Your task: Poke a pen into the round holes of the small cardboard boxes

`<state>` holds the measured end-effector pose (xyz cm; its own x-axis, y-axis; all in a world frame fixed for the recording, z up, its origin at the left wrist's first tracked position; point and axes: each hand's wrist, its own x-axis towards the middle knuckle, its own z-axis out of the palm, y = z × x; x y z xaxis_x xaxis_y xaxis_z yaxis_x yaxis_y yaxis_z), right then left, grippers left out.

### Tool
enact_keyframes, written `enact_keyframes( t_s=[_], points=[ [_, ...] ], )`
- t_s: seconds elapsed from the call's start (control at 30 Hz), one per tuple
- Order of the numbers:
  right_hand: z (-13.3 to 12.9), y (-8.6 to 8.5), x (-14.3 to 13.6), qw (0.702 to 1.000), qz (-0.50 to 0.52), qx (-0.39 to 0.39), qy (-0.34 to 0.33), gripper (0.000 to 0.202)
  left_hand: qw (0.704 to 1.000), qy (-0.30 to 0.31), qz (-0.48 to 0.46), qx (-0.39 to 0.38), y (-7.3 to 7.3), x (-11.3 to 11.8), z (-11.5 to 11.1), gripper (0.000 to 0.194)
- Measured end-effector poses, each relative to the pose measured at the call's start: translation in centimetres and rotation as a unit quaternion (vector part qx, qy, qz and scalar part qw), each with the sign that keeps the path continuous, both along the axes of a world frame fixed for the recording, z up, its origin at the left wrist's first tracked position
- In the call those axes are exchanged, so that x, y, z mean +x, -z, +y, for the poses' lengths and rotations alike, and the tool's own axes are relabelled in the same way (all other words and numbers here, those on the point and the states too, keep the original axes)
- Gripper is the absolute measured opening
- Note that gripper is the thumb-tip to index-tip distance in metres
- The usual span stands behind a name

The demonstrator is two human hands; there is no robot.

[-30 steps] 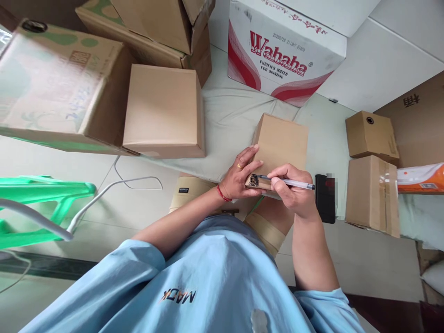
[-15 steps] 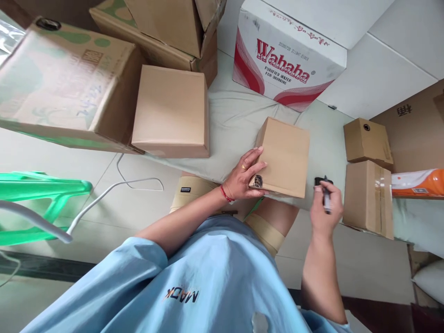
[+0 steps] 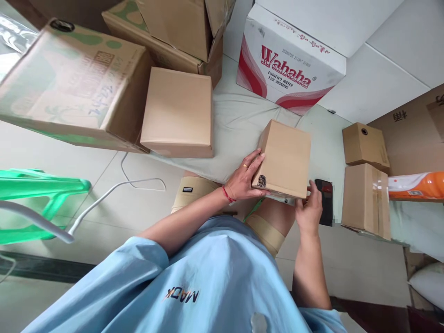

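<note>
Carton stands in front of you at the near edge of the pale cloth, close to your lap, and this place seems chosen so that both hands can reach it easily. Your left hand is closed on its near left corner, with fingers at the left side and thumb along the near side; I judge that this hold keeps it from sliding. Just beside the thumb, a dark round mark is seen at the corner. Your right hand is at the near right corner, with fingers bent close to it. I cannot tell if this hand grips something or only touches the cardboard, because the fingers hide it. Dark flat device lies just to the right of this hand, probably put there to be within reach. Plain box stands to the left, the white Wahaha box on the far side, and two small boxes to the right, so the middle is left for your handling.
</note>
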<state>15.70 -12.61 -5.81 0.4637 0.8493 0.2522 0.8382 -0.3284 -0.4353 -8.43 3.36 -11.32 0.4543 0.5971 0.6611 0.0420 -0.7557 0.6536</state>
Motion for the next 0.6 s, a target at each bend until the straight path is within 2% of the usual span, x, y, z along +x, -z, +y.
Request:
enact_keyframes(
  t_s=[0.07,0.13,0.23,0.3,0.43,0.6],
  points=[
    [-0.7,-0.1,0.8,0.997,-0.039,0.011,0.061,0.071,1.0,0.0,0.0,-0.002,0.0,0.0,0.0,0.132],
    [-1.8,0.1,1.6,0.989,-0.076,0.002,0.128,0.083,1.0,0.002,-0.002,-0.001,0.0,0.0,0.1,0.132],
    [-3.4,0.7,2.6,0.976,-0.077,-0.065,0.195,0.105,1.0,0.007,0.0,-0.002,0.0,-0.1,0.2,0.133],
    [-4.1,1.0,3.1,0.967,-0.054,-0.106,0.228,0.111,1.0,0.013,0.005,-0.008,0.0,-0.1,0.3,0.134],
    [-4.3,0.4,4.6,0.948,-0.021,-0.145,0.281,0.105,1.0,0.026,0.0,-0.012,0.0,-0.3,0.6,0.133],
    [-3.7,-1.2,6.0,0.934,0.062,-0.207,0.286,0.098,0.999,0.036,-0.006,-0.016,0.3,-0.2,0.8,0.13]
  ],
)
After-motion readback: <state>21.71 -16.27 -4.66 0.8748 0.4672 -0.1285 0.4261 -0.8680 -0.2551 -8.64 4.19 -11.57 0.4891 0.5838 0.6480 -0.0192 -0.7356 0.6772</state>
